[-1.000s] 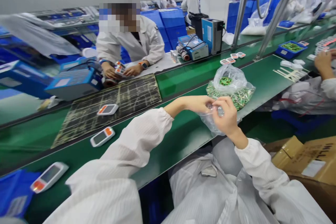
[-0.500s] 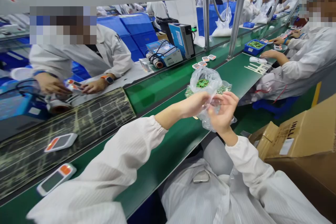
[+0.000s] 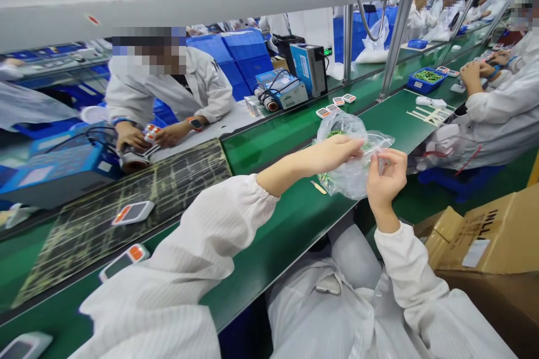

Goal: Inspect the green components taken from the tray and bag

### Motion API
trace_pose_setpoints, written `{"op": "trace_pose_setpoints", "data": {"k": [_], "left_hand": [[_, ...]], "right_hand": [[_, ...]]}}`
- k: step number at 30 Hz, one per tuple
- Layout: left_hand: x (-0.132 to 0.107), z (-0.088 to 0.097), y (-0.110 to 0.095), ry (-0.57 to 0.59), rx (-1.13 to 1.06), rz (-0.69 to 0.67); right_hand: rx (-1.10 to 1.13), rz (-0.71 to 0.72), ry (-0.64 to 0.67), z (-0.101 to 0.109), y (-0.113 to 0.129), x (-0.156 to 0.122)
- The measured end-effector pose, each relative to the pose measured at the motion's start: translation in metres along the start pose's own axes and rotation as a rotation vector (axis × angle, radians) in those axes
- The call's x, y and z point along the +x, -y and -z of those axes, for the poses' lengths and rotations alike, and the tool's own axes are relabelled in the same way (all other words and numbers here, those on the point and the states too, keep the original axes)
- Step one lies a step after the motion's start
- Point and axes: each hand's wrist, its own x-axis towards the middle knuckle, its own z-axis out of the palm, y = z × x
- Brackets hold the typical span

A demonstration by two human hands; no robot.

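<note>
In front of me, on the green bench, lies a clear plastic bag (image 3: 351, 182) with small green parts (image 3: 325, 180) inside; they show through the film. My left hand (image 3: 337, 154) reaches over the bag from the left, its fingertips pinched on the plastic. Facing it, my right hand (image 3: 388, 176) is closed with thumb and forefinger together on the bag's right side. Between the hands the film is crumpled and lifted. A small flat beige piece (image 3: 319, 187) rests on the bench left of the bag.
White-and-orange devices lie at the left (image 3: 133, 212) and beyond the bag (image 3: 336, 105). A co-worker (image 3: 168, 84) handles another across the line. To the right are a blue bin (image 3: 426, 79) of green parts, white strips (image 3: 429, 116) and a cardboard box (image 3: 484, 233).
The view has swung, so the scene sits farther right and lower. My hands have moved apart from their close grip at the bag's gathered neck, and the bag now lies flatter and wider.
</note>
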Motion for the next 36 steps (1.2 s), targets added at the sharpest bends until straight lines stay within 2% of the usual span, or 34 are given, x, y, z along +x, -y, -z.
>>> {"op": "trace_pose_setpoints", "data": {"k": [4, 7, 11, 14, 16, 18, 21, 24, 26, 28, 31, 36], "left_hand": [[0.002, 0.003, 0.004, 0.038, 0.015, -0.086], [0.004, -0.002, 0.013, 0.003, 0.16, -0.211], [-0.002, -0.009, 0.017, -0.131, 0.511, -0.386], [-0.011, -0.006, 0.016, -0.224, 0.644, -0.376], [-0.014, 0.0, 0.018, -0.2, 0.603, -0.292], [-0.01, 0.004, 0.023, -0.139, 0.511, -0.186], [0.005, -0.001, 0.035, -0.105, 0.34, -0.106], [0.025, -0.018, 0.042, -0.147, 0.011, -0.073], [0.038, -0.029, 0.044, -0.123, -0.204, -0.043], [0.049, -0.037, 0.043, -0.062, -0.273, -0.072], [0.061, -0.046, 0.042, 0.022, -0.152, -0.171], [0.071, -0.067, 0.048, 0.073, 0.135, -0.424]], "right_hand": [[0.078, 0.016, -0.06, 0.0, -0.003, 0.004], [0.059, -0.002, -0.078, 0.0, -0.008, 0.001], [0.132, -0.123, -0.073, 0.0, -0.016, -0.008], [0.228, -0.224, -0.067, 0.002, -0.02, -0.011], [0.264, -0.261, -0.051, 0.004, -0.02, -0.012], [0.247, -0.224, -0.011, 0.008, -0.017, -0.014], [0.132, -0.009, 0.194, 0.013, -0.01, -0.017], [-0.004, 0.186, 0.408, 0.014, -0.007, -0.018], [-0.107, 0.207, 0.39, 0.012, -0.013, -0.013], [-0.17, 0.192, 0.294, 0.012, -0.023, -0.004], [-0.151, 0.14, 0.177, 0.021, -0.036, 0.014], [-0.215, -0.103, 0.116, 0.046, -0.044, 0.037]]}}
